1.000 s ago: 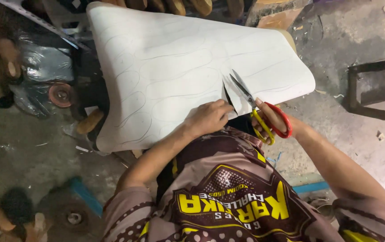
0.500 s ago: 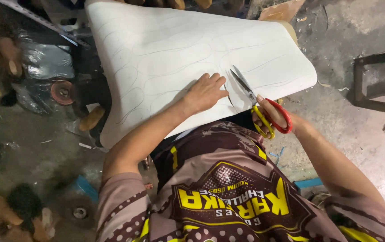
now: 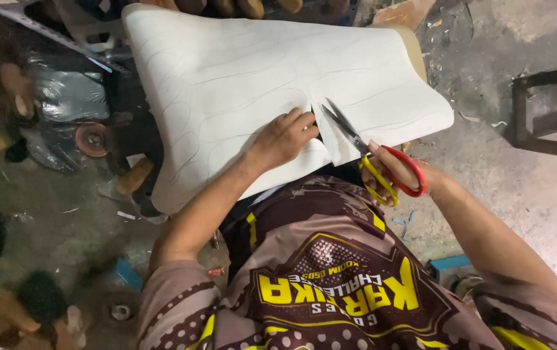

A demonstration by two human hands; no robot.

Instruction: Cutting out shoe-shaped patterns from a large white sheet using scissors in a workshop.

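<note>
A large white sheet (image 3: 239,78) with thin pencilled outlines lies spread before me, slit open from its near edge. My left hand (image 3: 284,137) presses flat on the sheet just left of the slit, gripping nothing. My right hand (image 3: 395,170) holds a pair of scissors (image 3: 369,155) with one red and one yellow handle loop. The scissor blades are open and point up into the cut, next to my left fingertips. The right flap of the sheet hangs toward the floor.
A dark metal frame (image 3: 550,110) stands at the right on the concrete floor. Plastic-wrapped bundles (image 3: 65,97) and a round grinding disc (image 3: 92,138) lie at the left. A wooden handle (image 3: 135,175) sits by the sheet's left edge. Blue scraps (image 3: 450,262) lie near my legs.
My left hand has slid forward along the sheet, beside the slit. The scissors moved up with it, deeper into the cut, and the view shifted slightly.
</note>
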